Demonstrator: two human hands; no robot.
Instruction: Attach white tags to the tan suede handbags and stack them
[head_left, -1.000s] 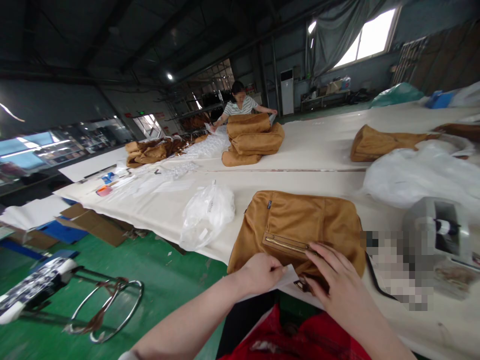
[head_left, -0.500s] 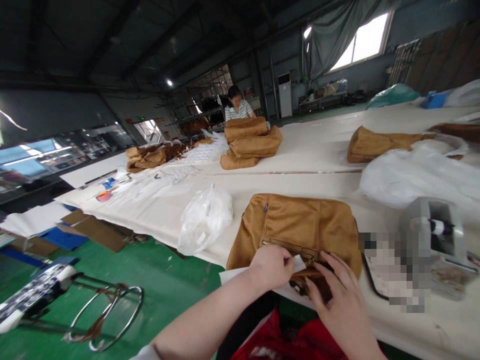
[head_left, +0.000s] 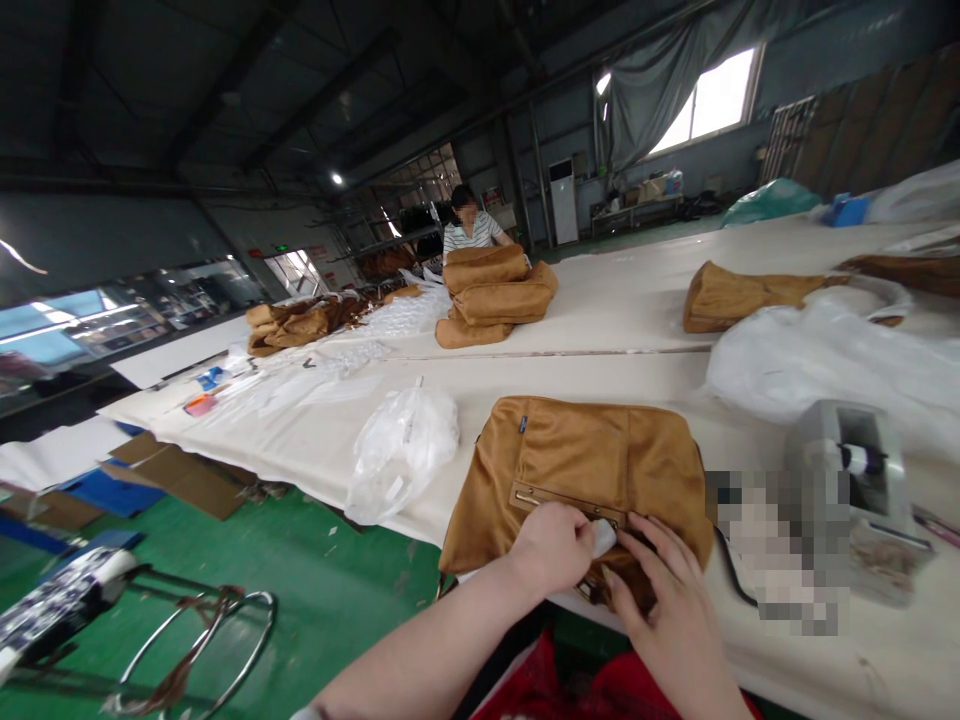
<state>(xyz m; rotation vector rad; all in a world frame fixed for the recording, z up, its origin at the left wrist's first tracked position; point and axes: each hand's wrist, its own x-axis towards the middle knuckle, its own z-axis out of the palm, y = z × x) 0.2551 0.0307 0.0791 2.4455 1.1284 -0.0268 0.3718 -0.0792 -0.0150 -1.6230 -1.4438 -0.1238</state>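
Observation:
A brown suede-like bag (head_left: pixel 577 450) lies on the table in front of me, with a zipped pocket strip (head_left: pixel 551 502) across its front. My left hand (head_left: pixel 553 545) is closed in a pinch on a small piece of white paper (head_left: pixel 603 538), held against the bag by the pocket's right end. On the bag's lower right, my right hand (head_left: pixel 679 610) has its thumb and fingers about a fold of the brown material, steadying it. The bag's near edge is partly hidden by my hands and forearm.
A crumpled plastic bag (head_left: pixel 405 450) lies left of the bag. A grey tape dispenser (head_left: pixel 817 450) and a blurred-out patch are on the right. Stacked brown bags (head_left: pixel 499 300) stand farther back before a co-worker (head_left: pixel 472 230). A stool (head_left: pixel 75 600) stands at lower left.
The white paper has gathered into a smaller bunch by the pocket, and its long end under my left forearm shows less. The view has shifted slightly; my right hand stays on the bag.

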